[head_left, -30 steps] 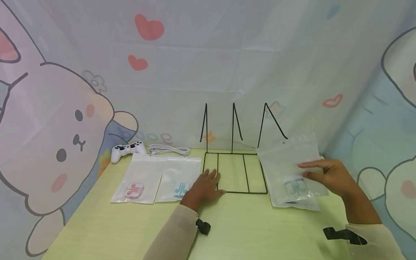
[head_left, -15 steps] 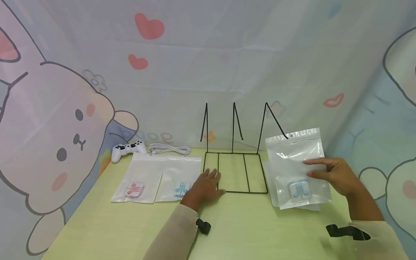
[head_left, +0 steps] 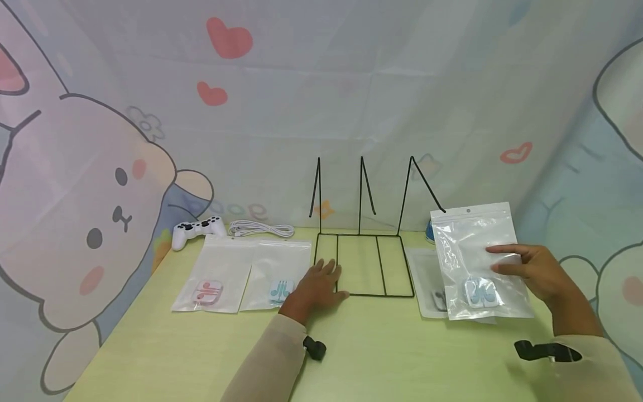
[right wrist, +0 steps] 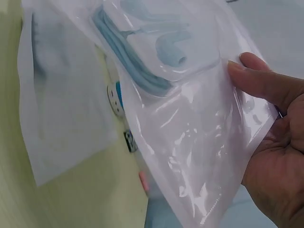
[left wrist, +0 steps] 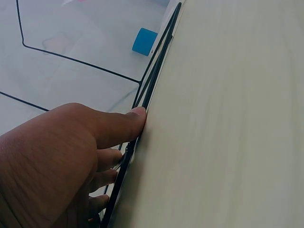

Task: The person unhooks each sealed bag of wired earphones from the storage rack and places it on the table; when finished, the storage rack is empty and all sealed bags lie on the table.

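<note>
In the head view my right hand pinches the right side of a clear zip bag, held up and slightly tilted. A white case with light-blue earphones sits low in it. The right wrist view shows the thumb on the bag's front, other fingers behind. Lying partly hidden beneath is another bag with something dark inside. My left hand rests, fingers spread, on the left part of a black wire rack's base. In the left wrist view its thumb touches the wire.
Two bags lie left of the rack, one with pink earphones, one with blue-green earphones. Behind them are a white game controller and a coiled white cable. Three upright hooks rise from the rack. A blue object stands right of it.
My right hand has lifted the bag off the one beneath and moved it to the right, uncovering the lower bag and the blue object. My left hand has stayed on the rack.
</note>
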Demonstrator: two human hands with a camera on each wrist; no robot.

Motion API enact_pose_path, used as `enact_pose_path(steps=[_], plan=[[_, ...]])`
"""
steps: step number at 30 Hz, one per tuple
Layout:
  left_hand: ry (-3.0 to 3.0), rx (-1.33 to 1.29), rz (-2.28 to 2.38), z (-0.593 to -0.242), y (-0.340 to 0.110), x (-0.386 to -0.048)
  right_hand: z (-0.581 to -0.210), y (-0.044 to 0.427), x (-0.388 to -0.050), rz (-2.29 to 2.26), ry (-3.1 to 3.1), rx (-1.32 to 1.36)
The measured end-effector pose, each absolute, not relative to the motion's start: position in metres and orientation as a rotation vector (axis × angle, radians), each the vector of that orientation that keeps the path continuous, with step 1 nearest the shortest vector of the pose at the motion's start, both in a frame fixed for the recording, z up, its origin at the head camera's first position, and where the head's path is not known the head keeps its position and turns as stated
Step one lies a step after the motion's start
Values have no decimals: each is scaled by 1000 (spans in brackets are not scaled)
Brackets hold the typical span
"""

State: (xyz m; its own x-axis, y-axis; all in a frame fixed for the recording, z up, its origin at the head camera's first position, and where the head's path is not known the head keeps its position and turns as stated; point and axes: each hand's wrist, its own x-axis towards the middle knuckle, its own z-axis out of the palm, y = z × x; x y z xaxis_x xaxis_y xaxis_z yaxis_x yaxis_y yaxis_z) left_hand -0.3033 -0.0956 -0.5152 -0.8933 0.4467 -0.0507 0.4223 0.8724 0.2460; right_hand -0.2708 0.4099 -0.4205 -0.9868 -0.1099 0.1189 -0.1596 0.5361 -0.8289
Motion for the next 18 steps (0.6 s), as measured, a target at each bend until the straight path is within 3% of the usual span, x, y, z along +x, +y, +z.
enact_pose_path(steps=[18], plan=[[2914,669,379,-513,-95,-304,-440,469,-284,1413,-2934,46]])
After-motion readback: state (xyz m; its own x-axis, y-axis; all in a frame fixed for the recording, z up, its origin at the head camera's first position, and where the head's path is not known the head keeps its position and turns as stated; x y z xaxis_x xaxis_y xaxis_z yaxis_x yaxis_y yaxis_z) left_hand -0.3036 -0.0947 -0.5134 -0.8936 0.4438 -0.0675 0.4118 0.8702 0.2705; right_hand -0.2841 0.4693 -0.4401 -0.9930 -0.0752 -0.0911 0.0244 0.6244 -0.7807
